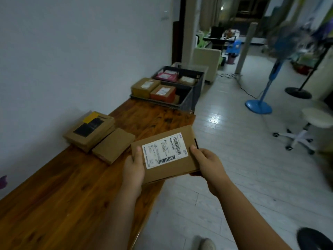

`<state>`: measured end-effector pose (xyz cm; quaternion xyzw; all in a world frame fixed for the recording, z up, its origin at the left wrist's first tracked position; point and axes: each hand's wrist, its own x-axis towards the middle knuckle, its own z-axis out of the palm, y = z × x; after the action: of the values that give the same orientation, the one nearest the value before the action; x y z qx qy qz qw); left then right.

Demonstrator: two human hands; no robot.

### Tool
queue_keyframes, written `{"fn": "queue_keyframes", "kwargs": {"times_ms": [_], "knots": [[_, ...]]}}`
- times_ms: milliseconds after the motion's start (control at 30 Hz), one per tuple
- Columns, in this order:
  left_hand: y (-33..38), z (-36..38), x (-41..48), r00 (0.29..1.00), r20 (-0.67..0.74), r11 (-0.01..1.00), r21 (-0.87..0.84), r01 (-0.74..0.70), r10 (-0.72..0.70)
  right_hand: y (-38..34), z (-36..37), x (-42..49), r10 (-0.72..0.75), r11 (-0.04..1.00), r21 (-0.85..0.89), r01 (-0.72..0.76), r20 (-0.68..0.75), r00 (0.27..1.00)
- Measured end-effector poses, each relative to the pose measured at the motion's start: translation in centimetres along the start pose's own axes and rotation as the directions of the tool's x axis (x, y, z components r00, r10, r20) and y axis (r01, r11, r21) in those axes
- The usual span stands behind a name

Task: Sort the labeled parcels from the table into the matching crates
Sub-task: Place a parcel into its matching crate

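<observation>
Head view | a flat brown parcel [168, 160] with a white barcode label is held at frame centre, over the wooden table [63, 195] edge | its left side is gripped by the left hand [134, 168], thumb on top | its right side is gripped by the right hand [207, 163] | more parcels [90, 130] are stacked centre left | dark crates [188, 102] are seen upper centre

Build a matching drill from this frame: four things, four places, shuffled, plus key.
Things
1. flat brown cardboard parcel with white barcode label
2. stack of brown cardboard parcels with yellow sticker
3. pink labelled parcel
4. blue pedestal fan

Places
A. on the pale tiled floor
B. in the far dark plastic crate
C. held between left hand and right hand
D. on the brown wooden table, near the wall

Pairs: 1-C, 2-D, 3-B, 4-A
</observation>
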<state>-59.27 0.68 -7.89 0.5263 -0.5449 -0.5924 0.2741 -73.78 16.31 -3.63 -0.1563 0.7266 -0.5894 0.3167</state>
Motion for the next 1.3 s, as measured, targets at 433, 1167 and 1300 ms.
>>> {"fn": "queue_keyframes", "kwargs": {"times_ms": [433, 1167, 1300], "knots": [[8.8, 23.2, 8.4, 0.989, 0.052, 0.985, 0.102, -0.141, 0.136, -5.0, -14.7, 19.1, -0.02, 0.999, 0.03, 0.023, -0.096, 0.995], [21.3, 46.5, 40.1, 0.982, 0.131, 0.986, 0.075, -0.147, 0.136, -17.1, -18.1, 57.7, -0.082, 0.975, -0.217, 0.051, -0.137, 0.987], [22.5, 46.7, 44.5, 0.99, 0.1, 0.995, -0.018, -0.101, 0.102, -19.3, -15.8, 63.0, -0.064, 0.971, -0.233, 0.046, -0.069, 0.996]]}}
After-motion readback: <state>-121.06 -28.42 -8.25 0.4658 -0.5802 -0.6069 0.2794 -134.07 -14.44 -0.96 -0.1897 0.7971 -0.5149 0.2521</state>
